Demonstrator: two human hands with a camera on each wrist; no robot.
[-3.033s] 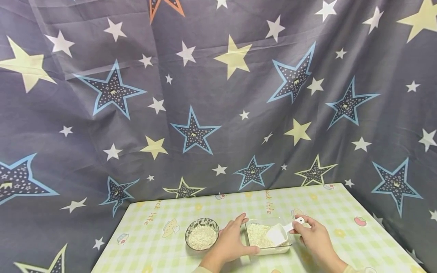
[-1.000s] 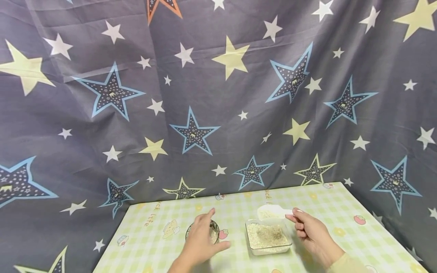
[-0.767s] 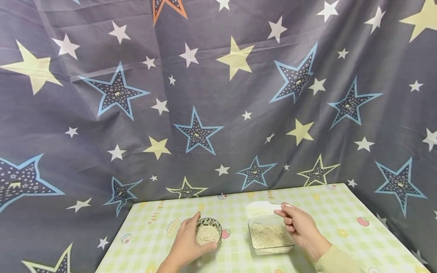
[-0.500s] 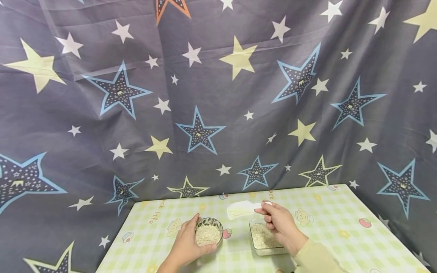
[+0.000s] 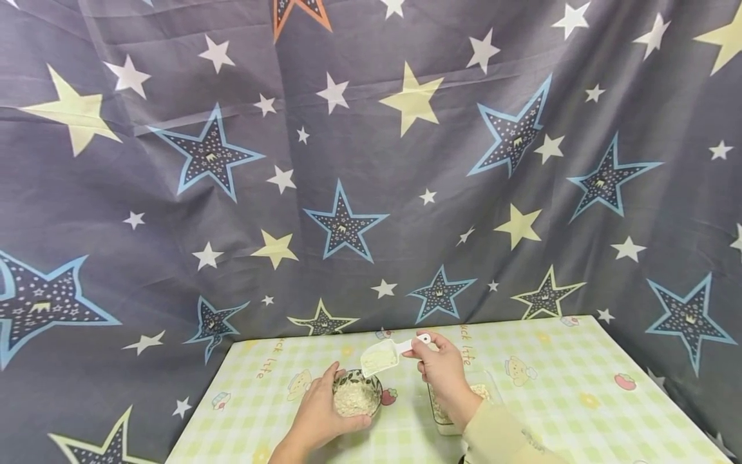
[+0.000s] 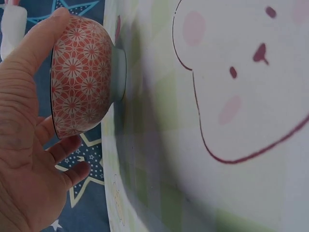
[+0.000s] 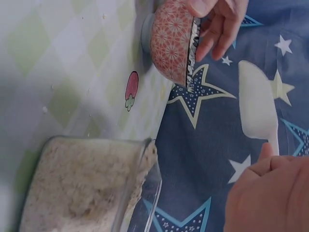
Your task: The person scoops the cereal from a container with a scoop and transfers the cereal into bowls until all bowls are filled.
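Swung scoop (image 5: 380, 359) leftward from near glass container (image 5: 445, 428) to bowl's (image 6: 83, 75) edge; pinching scoop with right hand (image 5: 445, 372), gripping bowl with left hand (image 5: 323, 412). Best tipped low, slowly, mid-bowl.

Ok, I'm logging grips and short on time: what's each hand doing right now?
Left hand: closed around the side of the patterned bowl.
Right hand: closed, holding the white scoop by its handle.
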